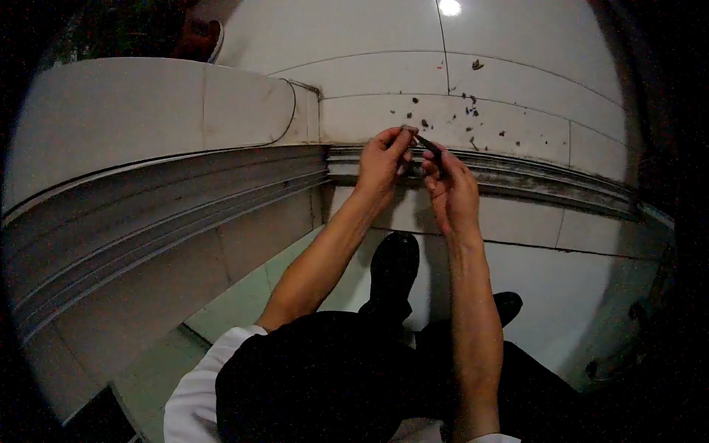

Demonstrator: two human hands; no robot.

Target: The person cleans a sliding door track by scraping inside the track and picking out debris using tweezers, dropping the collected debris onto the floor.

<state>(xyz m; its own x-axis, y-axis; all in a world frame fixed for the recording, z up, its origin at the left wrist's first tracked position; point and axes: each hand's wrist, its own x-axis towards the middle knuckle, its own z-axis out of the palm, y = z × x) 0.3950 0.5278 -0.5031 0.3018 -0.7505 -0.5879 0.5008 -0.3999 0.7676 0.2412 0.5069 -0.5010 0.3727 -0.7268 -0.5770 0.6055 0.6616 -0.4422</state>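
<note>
A dark, thin stick-like tool (428, 144) slants between my two hands, above the metal sliding-door track (517, 173). My right hand (456, 193) is closed around its lower end. At the other end, the thumb and fingers of my left hand (379, 162) are pinched together at the tool's tip. Whether a small scrap sits in that pinch is too small to tell. Dark crumbs of dirt (471, 111) lie scattered on the pale tiles just beyond the track. Grime shows along the track's grooves.
A tiled ledge (148, 103) with a second track (170, 192) along it runs to the left. A thin dark cable (294, 111) curves down its end. My black shoes (395, 266) rest on the floor below. Another person's red shoe (201, 40) is at the upper left.
</note>
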